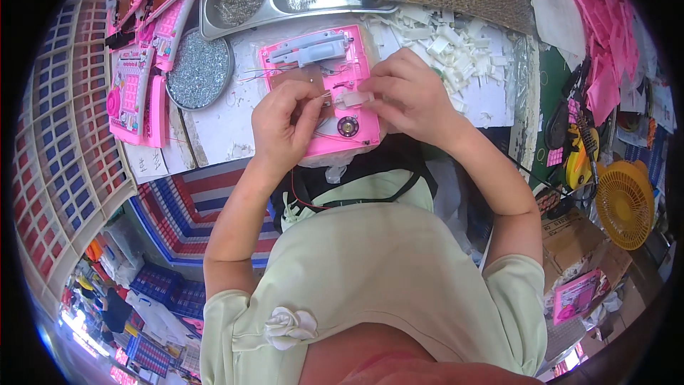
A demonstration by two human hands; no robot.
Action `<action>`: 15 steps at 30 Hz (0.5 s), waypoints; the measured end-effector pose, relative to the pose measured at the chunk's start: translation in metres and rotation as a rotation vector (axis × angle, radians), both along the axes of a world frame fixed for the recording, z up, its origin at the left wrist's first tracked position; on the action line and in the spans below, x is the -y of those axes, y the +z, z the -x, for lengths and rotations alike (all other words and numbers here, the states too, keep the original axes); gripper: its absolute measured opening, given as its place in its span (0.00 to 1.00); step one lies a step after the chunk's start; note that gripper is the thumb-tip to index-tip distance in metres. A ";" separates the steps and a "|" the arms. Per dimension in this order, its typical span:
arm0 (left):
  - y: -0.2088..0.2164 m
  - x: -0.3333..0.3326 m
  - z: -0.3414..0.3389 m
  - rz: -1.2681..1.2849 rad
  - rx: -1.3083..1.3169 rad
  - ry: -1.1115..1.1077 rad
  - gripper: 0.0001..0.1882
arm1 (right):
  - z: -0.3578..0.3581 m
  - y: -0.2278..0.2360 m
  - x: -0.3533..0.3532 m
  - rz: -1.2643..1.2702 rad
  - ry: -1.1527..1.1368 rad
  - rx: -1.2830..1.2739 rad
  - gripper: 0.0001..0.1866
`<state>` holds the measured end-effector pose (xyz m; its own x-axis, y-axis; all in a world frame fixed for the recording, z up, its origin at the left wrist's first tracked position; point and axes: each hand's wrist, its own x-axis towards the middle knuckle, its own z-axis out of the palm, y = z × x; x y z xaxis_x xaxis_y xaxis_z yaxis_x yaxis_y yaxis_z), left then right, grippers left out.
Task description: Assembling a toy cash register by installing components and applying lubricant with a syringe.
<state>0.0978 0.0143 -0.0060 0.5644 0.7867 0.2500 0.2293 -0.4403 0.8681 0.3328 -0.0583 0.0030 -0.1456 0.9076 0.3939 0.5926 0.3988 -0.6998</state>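
Note:
A pink plastic toy housing [362, 64] lies in front of me, its inside facing up. It holds a grey plastic part [317, 52], a brown circuit board [303, 77], thin wires and a round speaker [348, 126]. My right hand [410, 93] pinches a small whitish plastic piece [354, 99] over the housing's right half. My left hand [286, 117] is closed, thumb against forefinger, at the left of that piece. A small thin metal piece [326, 97] shows at its fingertips; its exact kind is too small to tell.
A metal tray [271, 13] with small metal parts stands at the back. White plastic pieces [463, 50] are heaped at the right, and a round dish of screws [199, 68] sits at the left. Pink toy parts [132, 93] are stacked beside a plastic basket [71, 121].

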 end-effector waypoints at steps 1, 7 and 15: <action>0.000 0.000 0.000 0.013 0.005 0.002 0.05 | 0.000 -0.002 0.001 0.015 0.001 -0.022 0.15; 0.007 -0.001 -0.001 0.027 -0.026 0.002 0.06 | -0.002 0.002 -0.003 0.046 0.053 0.020 0.13; 0.004 -0.001 0.001 -0.016 -0.030 0.011 0.07 | 0.010 0.039 -0.010 -0.006 0.130 0.299 0.13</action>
